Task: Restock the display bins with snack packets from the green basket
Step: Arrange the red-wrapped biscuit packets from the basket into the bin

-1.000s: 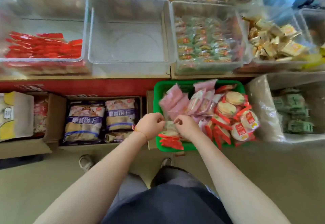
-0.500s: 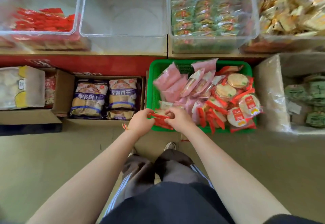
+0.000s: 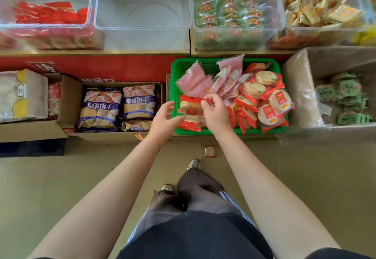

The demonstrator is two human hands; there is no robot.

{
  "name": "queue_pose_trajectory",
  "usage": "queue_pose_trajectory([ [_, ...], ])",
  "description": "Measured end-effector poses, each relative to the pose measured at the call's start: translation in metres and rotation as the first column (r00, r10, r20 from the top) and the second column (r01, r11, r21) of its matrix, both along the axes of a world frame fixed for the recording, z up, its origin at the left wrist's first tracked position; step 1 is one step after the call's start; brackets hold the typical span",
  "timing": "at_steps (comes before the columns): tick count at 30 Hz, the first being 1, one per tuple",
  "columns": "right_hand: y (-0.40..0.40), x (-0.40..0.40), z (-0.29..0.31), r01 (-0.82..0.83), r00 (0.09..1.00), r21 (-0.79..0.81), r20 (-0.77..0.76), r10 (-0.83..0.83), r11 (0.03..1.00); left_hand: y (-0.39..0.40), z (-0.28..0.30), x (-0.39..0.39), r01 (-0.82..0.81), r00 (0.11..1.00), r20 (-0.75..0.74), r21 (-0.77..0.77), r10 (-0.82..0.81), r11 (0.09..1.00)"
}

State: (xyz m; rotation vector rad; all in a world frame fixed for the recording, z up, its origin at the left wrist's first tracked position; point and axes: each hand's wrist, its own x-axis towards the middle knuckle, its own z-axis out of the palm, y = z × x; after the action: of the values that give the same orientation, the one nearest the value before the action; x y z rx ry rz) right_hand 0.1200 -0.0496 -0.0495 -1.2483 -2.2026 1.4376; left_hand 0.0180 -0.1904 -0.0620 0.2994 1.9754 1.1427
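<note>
The green basket (image 3: 213,66) sits on the floor below the shelf, filled with pink packets (image 3: 193,79) and red rice-cracker packets (image 3: 270,104). My right hand (image 3: 215,112) pinches the top edge of a red cracker packet (image 3: 190,109) lifted upright at the basket's front left corner. My left hand (image 3: 164,118) hovers just left of that packet, fingers spread and relaxed, at its lower edge. Above stand clear display bins: one with red packets (image 3: 48,13), an empty bin (image 3: 142,14), one with green packets (image 3: 234,8).
A cardboard box of blue biscuit bags (image 3: 118,106) lies left of the basket. A plastic-lined carton (image 3: 301,88) with green packets stands to the right. One cracker packet (image 3: 210,151) lies on the floor near my shoes. A bin of yellow packets (image 3: 321,10) is at far right.
My right hand has raised a red cracker packet upright out of the basket's front corner. My left hand let go and opened beside it. The view shifted slightly down.
</note>
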Motion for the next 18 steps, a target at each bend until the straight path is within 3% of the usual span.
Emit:
queue_pose_trajectory([
  [4, -0.032, 0.028, 0.021, 0.099, 0.994, -0.188, -0.023, -0.105, 0.977, -0.023, 0.019, 0.017, 0.043, 0.996, 0.072, 0.126, -0.053, 0.991],
  [11, -0.097, 0.075, 0.0, 0.231, 0.971, -0.484, 0.065, -0.228, 0.844, -0.076, 0.007, 0.059, 0.054, 0.937, 0.339, 0.095, -0.084, 0.994],
  [18, -0.099, 0.109, -0.032, 0.375, 0.926, -0.532, 0.177, -0.334, 0.759, -0.092, -0.022, 0.098, 0.082, 0.848, 0.525, -0.01, -0.065, 0.997],
])
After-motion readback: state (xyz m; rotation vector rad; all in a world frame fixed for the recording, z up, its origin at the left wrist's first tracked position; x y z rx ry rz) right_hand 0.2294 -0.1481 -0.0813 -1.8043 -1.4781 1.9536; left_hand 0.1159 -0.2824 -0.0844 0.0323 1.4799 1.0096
